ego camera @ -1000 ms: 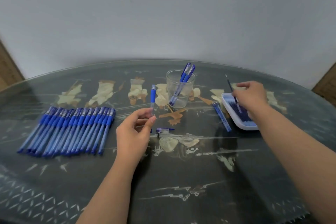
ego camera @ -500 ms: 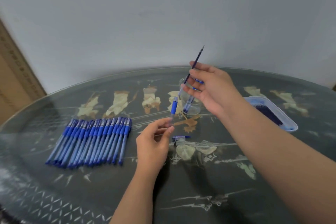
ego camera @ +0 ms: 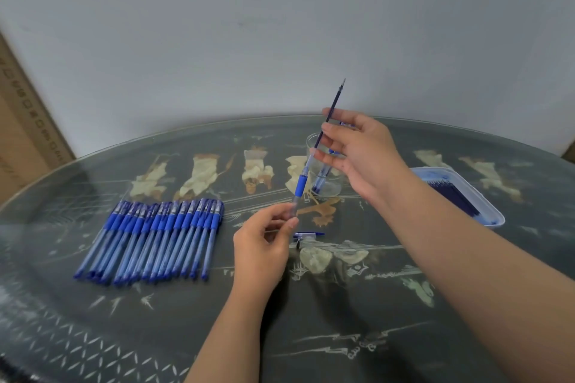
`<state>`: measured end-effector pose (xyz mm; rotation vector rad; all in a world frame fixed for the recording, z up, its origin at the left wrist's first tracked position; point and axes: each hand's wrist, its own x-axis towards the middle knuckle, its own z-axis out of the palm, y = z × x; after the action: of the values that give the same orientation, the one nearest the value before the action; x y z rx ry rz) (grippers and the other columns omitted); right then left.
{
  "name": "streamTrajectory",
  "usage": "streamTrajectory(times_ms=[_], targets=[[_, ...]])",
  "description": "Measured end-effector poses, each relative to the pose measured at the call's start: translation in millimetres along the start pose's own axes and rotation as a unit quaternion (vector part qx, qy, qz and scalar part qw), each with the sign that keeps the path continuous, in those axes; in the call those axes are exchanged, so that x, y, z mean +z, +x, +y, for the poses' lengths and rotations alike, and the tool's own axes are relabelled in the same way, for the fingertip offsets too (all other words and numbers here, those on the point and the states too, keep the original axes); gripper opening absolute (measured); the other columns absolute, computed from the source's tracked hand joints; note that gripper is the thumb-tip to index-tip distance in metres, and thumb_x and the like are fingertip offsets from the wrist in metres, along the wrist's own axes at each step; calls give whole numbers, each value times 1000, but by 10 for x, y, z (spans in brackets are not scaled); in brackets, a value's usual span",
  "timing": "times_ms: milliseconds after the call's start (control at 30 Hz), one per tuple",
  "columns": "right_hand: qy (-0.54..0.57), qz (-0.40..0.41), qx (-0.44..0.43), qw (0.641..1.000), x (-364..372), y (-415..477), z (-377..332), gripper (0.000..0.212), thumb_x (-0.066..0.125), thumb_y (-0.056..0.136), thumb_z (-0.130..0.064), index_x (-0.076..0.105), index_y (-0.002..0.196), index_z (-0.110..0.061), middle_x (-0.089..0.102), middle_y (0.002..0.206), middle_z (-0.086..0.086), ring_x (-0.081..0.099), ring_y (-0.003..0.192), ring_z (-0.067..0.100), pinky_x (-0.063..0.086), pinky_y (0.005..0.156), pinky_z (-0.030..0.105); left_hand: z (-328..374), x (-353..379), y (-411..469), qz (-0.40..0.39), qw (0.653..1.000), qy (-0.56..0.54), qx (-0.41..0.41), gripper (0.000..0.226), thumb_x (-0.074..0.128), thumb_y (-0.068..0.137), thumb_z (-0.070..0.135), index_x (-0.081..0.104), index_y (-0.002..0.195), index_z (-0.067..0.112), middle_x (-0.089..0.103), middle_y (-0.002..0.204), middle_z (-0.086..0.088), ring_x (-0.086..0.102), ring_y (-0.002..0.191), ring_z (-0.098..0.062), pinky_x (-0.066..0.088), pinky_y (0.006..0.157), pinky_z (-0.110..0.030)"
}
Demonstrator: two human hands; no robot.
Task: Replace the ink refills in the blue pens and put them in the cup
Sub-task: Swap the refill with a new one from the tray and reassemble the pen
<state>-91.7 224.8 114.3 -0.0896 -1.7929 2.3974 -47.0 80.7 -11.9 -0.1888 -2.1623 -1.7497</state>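
- Pinches pen barrel (ego camera: 301,186) near its lower end in left hand (ego camera: 261,246).
- Pinches refill (ego camera: 334,102) in right hand (ego camera: 364,155), its lower end meeting the barrel's top.
- Shows pens (ego camera: 320,180) in cup (ego camera: 330,190), spare refills (ego camera: 451,196) in tray (ego camera: 487,207).

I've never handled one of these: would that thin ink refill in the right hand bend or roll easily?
Probably light and a little flexible: the refill is a very thin tube, yet looks straight pinched by the right hand. Being round, it would likely roll on the smooth, glossy tabletop.
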Motion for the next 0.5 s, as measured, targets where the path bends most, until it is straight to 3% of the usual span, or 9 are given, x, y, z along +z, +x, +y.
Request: streamTrajectory(times_ms=[500], targets=[[-9, 9, 5, 1000, -24, 9, 23, 19, 59, 94, 2, 64, 107, -11, 61, 107, 13, 64, 93, 22, 58, 66, 29, -4, -2, -1, -4, 1000, 8, 5, 30, 73, 84, 7, 70, 99, 33, 71, 90, 13, 65, 83, 2, 49, 73, -9]])
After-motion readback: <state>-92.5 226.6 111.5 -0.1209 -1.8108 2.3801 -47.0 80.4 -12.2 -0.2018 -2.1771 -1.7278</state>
